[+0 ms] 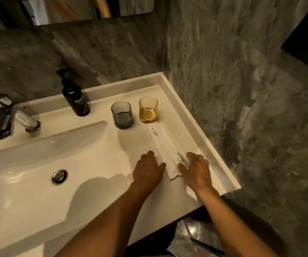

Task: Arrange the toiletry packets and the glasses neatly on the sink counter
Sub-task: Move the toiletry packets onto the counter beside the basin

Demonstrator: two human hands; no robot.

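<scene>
Long white toiletry packets (165,145) lie side by side on the counter (201,145) right of the basin, running from near the front edge up toward the glasses. My left hand (148,169) rests flat against their left side, fingertips touching the paper. My right hand (197,167) lies flat on their right side, partly over the printed end. Both hands press the packets' near ends and do not grip them. A smoky grey glass (122,115) and an amber glass (148,109) stand upright next to each other just behind the packets.
A black pump bottle (75,97) stands at the back of the counter, left of the glasses. The chrome tap (8,115) and the white basin (47,164) with its drain fill the left. A grey stone wall closes the right side; the counter's front corner (236,186) is near my right wrist.
</scene>
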